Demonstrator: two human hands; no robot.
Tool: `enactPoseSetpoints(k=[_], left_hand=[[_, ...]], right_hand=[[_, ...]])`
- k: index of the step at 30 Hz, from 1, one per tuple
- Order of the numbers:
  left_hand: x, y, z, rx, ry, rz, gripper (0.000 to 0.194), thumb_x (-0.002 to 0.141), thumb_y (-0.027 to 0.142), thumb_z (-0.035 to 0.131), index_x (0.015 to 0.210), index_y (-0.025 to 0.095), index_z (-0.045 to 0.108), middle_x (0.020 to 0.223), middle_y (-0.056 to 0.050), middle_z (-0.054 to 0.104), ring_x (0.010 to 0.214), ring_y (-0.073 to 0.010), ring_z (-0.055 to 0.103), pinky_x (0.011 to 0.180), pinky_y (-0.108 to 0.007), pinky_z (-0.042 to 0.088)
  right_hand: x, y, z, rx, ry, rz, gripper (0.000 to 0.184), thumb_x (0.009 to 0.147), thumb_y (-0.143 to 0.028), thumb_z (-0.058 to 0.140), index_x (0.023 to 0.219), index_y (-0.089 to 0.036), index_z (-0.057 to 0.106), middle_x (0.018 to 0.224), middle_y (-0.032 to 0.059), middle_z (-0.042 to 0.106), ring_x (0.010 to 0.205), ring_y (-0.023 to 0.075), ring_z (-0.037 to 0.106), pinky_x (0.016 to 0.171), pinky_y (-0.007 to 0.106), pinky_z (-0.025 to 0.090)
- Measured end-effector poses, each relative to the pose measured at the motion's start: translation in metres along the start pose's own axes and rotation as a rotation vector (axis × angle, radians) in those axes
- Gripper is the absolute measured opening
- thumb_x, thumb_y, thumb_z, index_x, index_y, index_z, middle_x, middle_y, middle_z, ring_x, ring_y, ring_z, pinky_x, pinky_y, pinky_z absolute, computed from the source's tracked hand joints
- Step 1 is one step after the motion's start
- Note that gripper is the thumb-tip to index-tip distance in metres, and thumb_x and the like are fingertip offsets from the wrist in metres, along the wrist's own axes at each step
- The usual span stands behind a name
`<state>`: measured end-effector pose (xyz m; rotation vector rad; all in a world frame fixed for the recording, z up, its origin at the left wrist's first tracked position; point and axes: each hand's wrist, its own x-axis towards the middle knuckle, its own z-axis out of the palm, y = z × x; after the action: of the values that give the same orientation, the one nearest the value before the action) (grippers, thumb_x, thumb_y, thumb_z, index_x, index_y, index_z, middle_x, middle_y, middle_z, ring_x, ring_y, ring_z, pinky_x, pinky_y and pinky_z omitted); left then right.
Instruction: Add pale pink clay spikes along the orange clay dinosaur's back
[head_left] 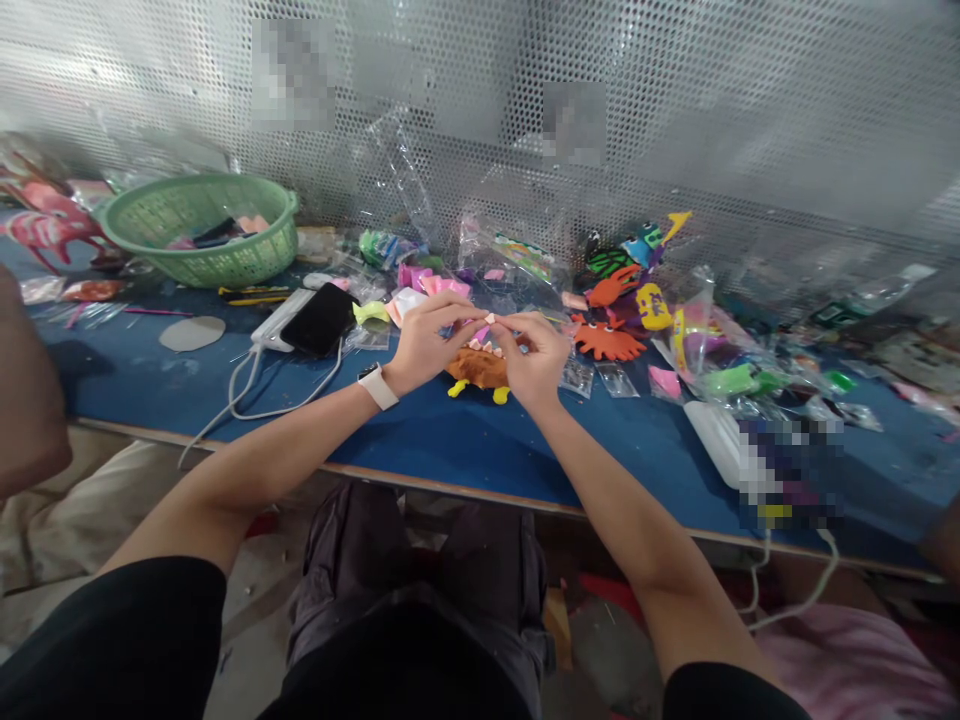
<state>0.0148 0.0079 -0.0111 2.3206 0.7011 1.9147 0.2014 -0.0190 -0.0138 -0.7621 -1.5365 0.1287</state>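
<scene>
Both hands meet over the middle of the blue table. My left hand (442,335) and my right hand (534,352) pinch a small pale pink piece of clay (490,319) between their fingertips. Just below the fingers sits a brown clay figure (480,370) with yellow feet and a row of small pale pink points along its upper edge. A bit of purple shows at its top between my hands. The fingers hide part of the figure. Behind my left hand lie pink and white clay pieces (409,300). An orange crab-like clay figure (609,340) lies right of my right hand.
A green basket (202,262) with odds and ends stands back left. Near it lie a black phone (319,320) and a white cabled device (281,322). Coloured clay and clear packets line the back, below a perforated metal sheet (480,120). Another person's arm (30,400) is at left.
</scene>
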Motion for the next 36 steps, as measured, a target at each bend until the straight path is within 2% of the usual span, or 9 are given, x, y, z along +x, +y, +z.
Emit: enactPoseSetpoints(k=[6,13,18,22,31,36], left_hand=[[-0.0008,-0.0009,0.0006,0.015,0.0,0.012,0.012,0.102,0.032,0.081,0.107,0.023,0.087,0.101,-0.005,0.084,0.089,-0.0146,0.075,0.082,-0.03,0.061],[0.0009,0.0024,-0.0008,0.029,0.024,0.03,0.012,0.102,0.032,0.081,0.104,0.022,0.087,0.098,-0.005,0.084,0.085,-0.0136,0.075,0.08,-0.029,0.061],[0.0015,0.0047,-0.0014,-0.023,-0.015,-0.047,0.015,0.103,0.035,0.08,0.104,0.022,0.087,0.1,-0.006,0.084,0.084,-0.0136,0.073,0.075,-0.028,0.06],[0.0002,0.002,-0.0007,-0.01,-0.021,-0.071,0.017,0.102,0.038,0.081,0.107,0.023,0.088,0.101,-0.007,0.084,0.083,-0.0132,0.072,0.072,-0.027,0.059],[-0.0025,-0.0021,0.0006,0.037,-0.042,0.054,0.011,0.104,0.029,0.077,0.106,0.023,0.086,0.101,-0.005,0.083,0.086,-0.0137,0.074,0.08,-0.029,0.061],[-0.004,-0.002,0.003,0.065,-0.011,0.098,0.009,0.102,0.027,0.079,0.106,0.02,0.084,0.1,-0.005,0.082,0.083,-0.0128,0.073,0.079,-0.028,0.06]], right_hand=[[-0.0007,-0.0021,-0.0007,-0.069,-0.009,-0.031,0.028,0.104,-0.054,0.075,0.099,-0.029,0.087,0.094,0.0029,0.084,0.085,0.0185,0.078,0.063,0.033,0.063],[-0.0015,-0.0041,-0.0001,-0.063,-0.002,-0.088,0.018,0.105,-0.044,0.077,0.104,-0.029,0.087,0.097,0.0026,0.084,0.084,0.0172,0.077,0.06,0.031,0.061],[-0.0014,-0.0051,-0.0002,-0.086,-0.001,-0.071,0.026,0.107,-0.05,0.072,0.106,-0.029,0.087,0.099,0.0045,0.084,0.088,0.0195,0.078,0.061,0.033,0.063],[-0.0013,-0.0046,-0.0007,-0.106,0.011,-0.087,0.024,0.108,-0.048,0.071,0.106,-0.03,0.087,0.099,0.0043,0.084,0.089,0.0196,0.078,0.061,0.033,0.063],[-0.001,-0.0074,0.0006,-0.068,0.022,-0.12,0.014,0.106,-0.041,0.076,0.105,-0.029,0.084,0.096,0.0019,0.082,0.084,0.0165,0.076,0.059,0.03,0.061],[-0.0012,-0.0083,0.0009,-0.115,0.032,-0.107,0.021,0.107,-0.047,0.074,0.103,-0.029,0.084,0.094,0.0024,0.081,0.085,0.0174,0.076,0.059,0.031,0.061]])
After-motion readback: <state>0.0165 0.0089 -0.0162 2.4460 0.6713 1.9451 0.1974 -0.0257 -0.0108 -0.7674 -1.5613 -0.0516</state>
